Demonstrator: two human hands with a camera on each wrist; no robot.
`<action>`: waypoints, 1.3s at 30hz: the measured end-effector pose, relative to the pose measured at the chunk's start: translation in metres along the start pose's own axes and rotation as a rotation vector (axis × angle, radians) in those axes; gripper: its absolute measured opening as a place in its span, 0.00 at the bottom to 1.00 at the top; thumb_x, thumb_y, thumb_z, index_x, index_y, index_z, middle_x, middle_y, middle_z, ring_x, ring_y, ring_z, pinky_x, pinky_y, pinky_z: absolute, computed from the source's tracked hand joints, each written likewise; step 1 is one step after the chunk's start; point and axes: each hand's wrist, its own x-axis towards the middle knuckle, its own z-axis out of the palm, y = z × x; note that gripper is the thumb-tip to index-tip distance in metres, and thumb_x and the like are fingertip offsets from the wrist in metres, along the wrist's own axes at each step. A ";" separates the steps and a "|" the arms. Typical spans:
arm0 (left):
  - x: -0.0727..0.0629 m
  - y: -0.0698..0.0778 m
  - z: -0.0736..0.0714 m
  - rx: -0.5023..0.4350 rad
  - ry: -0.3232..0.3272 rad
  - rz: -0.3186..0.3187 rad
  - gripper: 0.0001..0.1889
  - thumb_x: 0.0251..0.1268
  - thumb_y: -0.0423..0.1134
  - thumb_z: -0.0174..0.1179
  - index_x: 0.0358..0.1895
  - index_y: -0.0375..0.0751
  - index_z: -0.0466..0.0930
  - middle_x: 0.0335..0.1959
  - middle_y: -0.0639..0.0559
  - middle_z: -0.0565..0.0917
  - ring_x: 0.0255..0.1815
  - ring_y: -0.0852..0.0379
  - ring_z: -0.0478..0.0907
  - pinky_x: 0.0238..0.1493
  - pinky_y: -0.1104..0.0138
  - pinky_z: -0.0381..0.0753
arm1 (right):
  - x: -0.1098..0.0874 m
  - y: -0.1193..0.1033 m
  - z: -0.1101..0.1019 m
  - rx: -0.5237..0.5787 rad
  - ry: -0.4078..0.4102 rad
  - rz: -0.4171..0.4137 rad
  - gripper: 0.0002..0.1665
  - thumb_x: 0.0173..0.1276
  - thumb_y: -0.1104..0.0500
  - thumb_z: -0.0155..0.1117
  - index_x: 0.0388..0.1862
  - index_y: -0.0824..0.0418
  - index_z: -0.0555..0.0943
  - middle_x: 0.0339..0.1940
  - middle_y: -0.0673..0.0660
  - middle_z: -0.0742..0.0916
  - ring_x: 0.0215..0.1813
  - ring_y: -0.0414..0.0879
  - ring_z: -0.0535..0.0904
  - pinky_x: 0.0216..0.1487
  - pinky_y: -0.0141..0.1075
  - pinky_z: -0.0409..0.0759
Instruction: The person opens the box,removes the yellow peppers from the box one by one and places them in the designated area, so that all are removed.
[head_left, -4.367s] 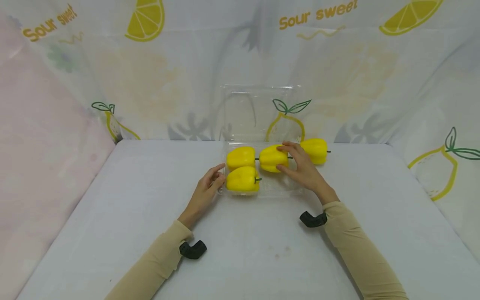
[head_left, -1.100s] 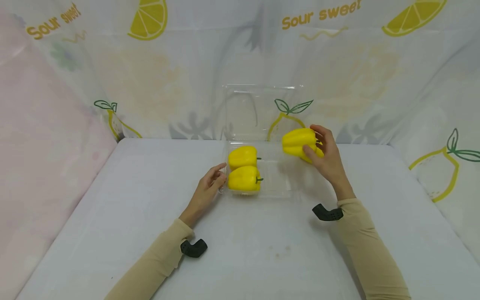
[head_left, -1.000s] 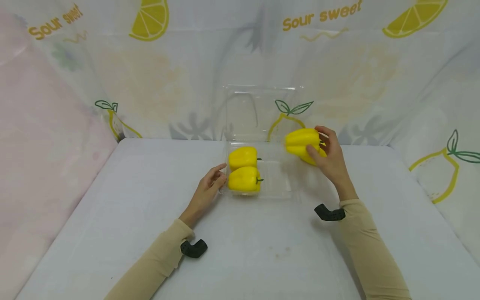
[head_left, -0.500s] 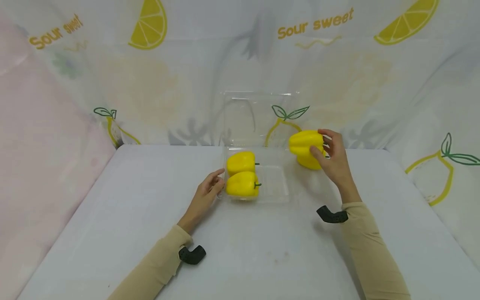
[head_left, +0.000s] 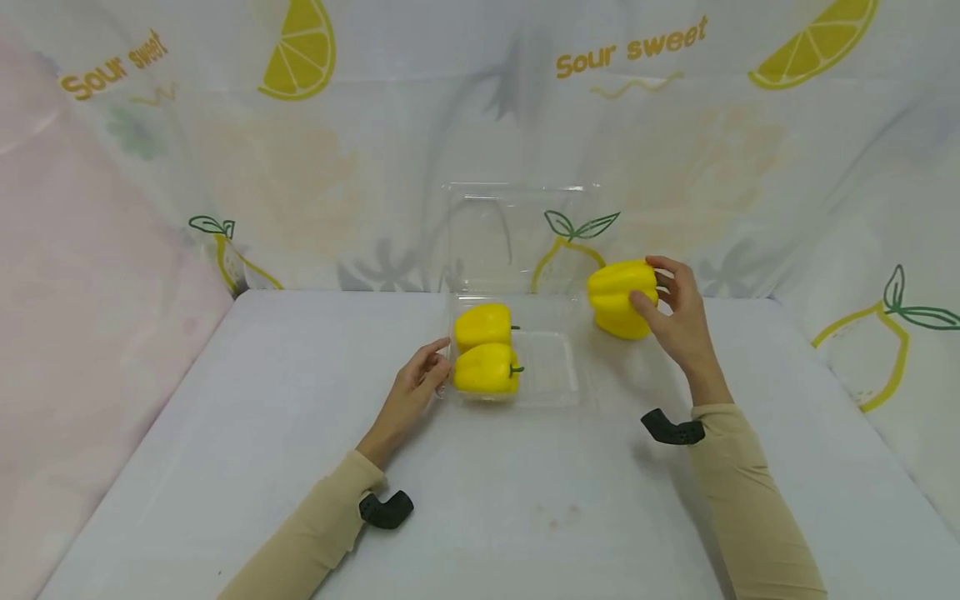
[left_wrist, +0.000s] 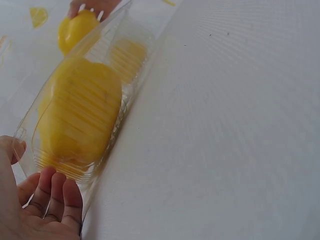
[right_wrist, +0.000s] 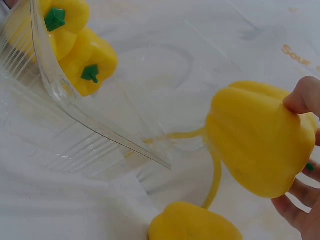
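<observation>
My right hand (head_left: 678, 321) grips a yellow bell pepper (head_left: 621, 277) by its stem end, thumb on the near side. That pepper overlaps a second yellow pepper (head_left: 624, 325) on the table just right of the container; the second one also shows at the bottom of the right wrist view. A clear plastic clamshell container (head_left: 551, 367) stands open, holding two peppers, a rear one (head_left: 483, 325) and a front one (head_left: 485, 369), in its left half. My left hand (head_left: 408, 387) holds the container's left edge, thumb at the rim and fingertips on the ribbed wall (left_wrist: 72, 172).
The container's see-through lid (head_left: 487, 237) stands upright at the back. A white cloth covers the table (head_left: 480, 500), and a lemon-print curtain (head_left: 390, 150) hangs behind. Black curved wrist pieces (head_left: 386, 510) stick out from both sleeves.
My right hand lifted the pepper out of the container's rear right part and carried it right, over the pepper outside. My left hand stayed at the container's edge.
</observation>
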 end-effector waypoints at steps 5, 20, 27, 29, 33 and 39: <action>0.000 0.000 0.000 -0.011 0.002 0.004 0.22 0.73 0.33 0.46 0.67 0.28 0.62 0.40 0.41 0.73 0.32 0.63 0.69 0.34 0.75 0.71 | 0.006 0.021 -0.003 0.003 0.018 0.010 0.32 0.66 0.64 0.60 0.68 0.64 0.62 0.67 0.61 0.68 0.63 0.48 0.69 0.65 0.33 0.66; 0.006 -0.026 0.000 -0.034 0.009 0.030 0.22 0.74 0.36 0.46 0.67 0.34 0.63 0.42 0.39 0.73 0.32 0.64 0.69 0.34 0.76 0.72 | 0.009 0.040 -0.019 0.014 0.116 0.087 0.31 0.66 0.60 0.62 0.67 0.58 0.64 0.67 0.58 0.69 0.65 0.49 0.69 0.70 0.38 0.64; 0.009 -0.031 0.001 -0.019 0.017 0.041 0.22 0.74 0.37 0.47 0.67 0.34 0.64 0.41 0.40 0.73 0.33 0.65 0.69 0.34 0.75 0.72 | 0.011 0.046 -0.026 0.104 0.152 0.107 0.31 0.65 0.62 0.62 0.66 0.58 0.64 0.65 0.54 0.68 0.60 0.42 0.70 0.56 0.20 0.71; 0.009 -0.031 0.000 -0.012 0.018 0.039 0.22 0.74 0.36 0.47 0.67 0.34 0.64 0.42 0.39 0.73 0.33 0.65 0.70 0.34 0.76 0.72 | 0.012 0.046 -0.027 0.145 0.159 0.104 0.31 0.65 0.63 0.62 0.65 0.60 0.64 0.64 0.52 0.68 0.60 0.43 0.70 0.53 0.18 0.72; 0.009 -0.028 -0.001 -0.014 0.015 0.023 0.22 0.74 0.35 0.46 0.68 0.33 0.63 0.42 0.38 0.73 0.32 0.65 0.69 0.34 0.76 0.72 | 0.012 0.046 -0.027 0.206 0.171 0.092 0.28 0.65 0.65 0.61 0.63 0.61 0.65 0.62 0.50 0.69 0.59 0.44 0.70 0.52 0.17 0.73; 0.002 -0.004 0.001 0.006 0.005 0.010 0.22 0.73 0.32 0.46 0.67 0.27 0.62 0.42 0.36 0.73 0.32 0.66 0.69 0.35 0.76 0.71 | 0.012 0.048 -0.029 0.210 0.204 0.126 0.27 0.65 0.64 0.61 0.62 0.60 0.67 0.59 0.48 0.71 0.57 0.43 0.71 0.50 0.16 0.73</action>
